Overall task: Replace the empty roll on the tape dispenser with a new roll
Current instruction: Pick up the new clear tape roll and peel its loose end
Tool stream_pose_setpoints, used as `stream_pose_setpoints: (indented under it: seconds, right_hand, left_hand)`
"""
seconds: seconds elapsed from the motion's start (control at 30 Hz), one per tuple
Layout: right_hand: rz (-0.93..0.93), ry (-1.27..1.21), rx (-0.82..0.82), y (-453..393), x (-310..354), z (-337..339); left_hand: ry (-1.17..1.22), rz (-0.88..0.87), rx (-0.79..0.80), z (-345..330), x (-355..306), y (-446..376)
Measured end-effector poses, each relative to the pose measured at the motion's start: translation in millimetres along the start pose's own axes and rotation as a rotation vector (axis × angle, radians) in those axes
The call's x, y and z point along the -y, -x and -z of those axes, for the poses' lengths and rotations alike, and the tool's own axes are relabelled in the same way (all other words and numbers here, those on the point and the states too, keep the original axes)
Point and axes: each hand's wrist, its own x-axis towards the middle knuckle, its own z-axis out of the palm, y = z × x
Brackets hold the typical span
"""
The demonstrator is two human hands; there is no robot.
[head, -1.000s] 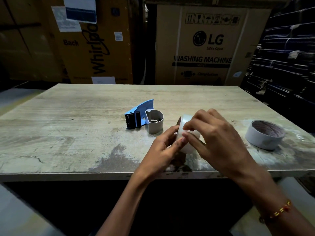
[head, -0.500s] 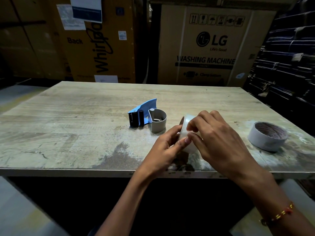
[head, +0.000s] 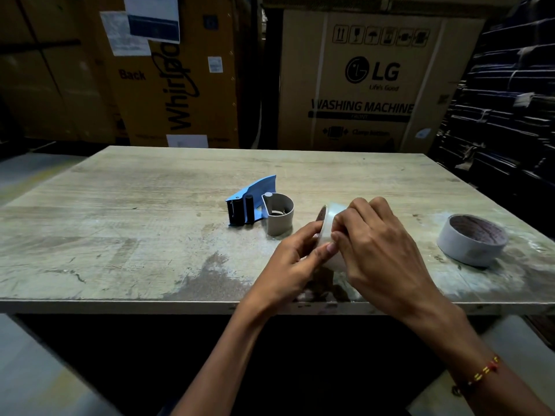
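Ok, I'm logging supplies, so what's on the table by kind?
Tape rolls: 2, one held in both hands, one lying at the right
Tape dispensers: 1, blue, lying mid-table
Total: 3

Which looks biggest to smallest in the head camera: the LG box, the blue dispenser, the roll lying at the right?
1. LG box, largest by far, though farthest away.
2. and 3. Blue dispenser and roll lying at the right look similar; the dispenser sits farther back, so no ranking.

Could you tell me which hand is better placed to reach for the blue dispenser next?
Left, probably: the left hand is nearer the dispenser; the right hand wraps the tape roll.
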Motion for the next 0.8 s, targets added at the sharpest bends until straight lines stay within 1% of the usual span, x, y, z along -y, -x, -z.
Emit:
stream_pose_setpoints:
  seconds: [0.2, 0.23, 0.33, 0.4, 0.43, 0.5, 0.53, 0.6, 0.7, 0.73, 0.8]
  right_hand:
    - [-0.015, -0.082, -0.056, 2.5, -1.0, -4.4]
    - [-0.010, -0.140, -0.065, 1.2, -2.7, -2.7]
    - [-0.061, -0.434, -0.143, -6.3, -14.2, 7.5]
    - [-0.123, -0.510, -0.159, -12.3, -27.0, 11.6]
    - [-0.160, -0.531, -0.121, -13.8, -35.2, 10.7]
    - [-0.222, -0.605, 0.024, -14.0, -49.8, 5.2]
    - [-0.236, -0.662, 0.099, -12.5, -54.9, 1.4]
    - [-0.245, -0.772, 0.190, -7.8, -60.5, -5.7]
    - [-0.291, -0.936, 0.244, -2.8, -56.8, -10.6]
    - [-0.298, -0.965, 0.237, -1.8, -55.3, -11.8]
    - [-0.302, -0.999, 0.206, 0.3, -52.6, -14.6]
  left_hand:
    - [-0.001, -0.003, 0.003, 1.4, -0.5, -0.5]
    - [0.006, -0.001, 0.005, 2.3, 0.0, -0.2]
    - [0.049, 0.029, 0.021, 5.2, -0.8, 0.2]
    - [0.077, 0.058, 0.041, 7.2, -2.2, 0.8]
    - [0.091, 0.078, 0.053, 8.6, -3.1, 1.2]
    - [0.117, 0.117, 0.094, 12.6, -5.0, 1.1]
    - [0.133, 0.139, 0.125, 15.2, -6.4, 1.0]
    - [0.182, 0.190, 0.200, 19.9, -10.2, 0.1]
    - [0.228, 0.245, 0.274, 27.1, -16.6, -1.6]
    - [0.202, 0.242, 0.274, 29.4, -17.5, -2.3]
    - [0.038, 0.178, 0.217, 31.6, -17.1, -2.9]
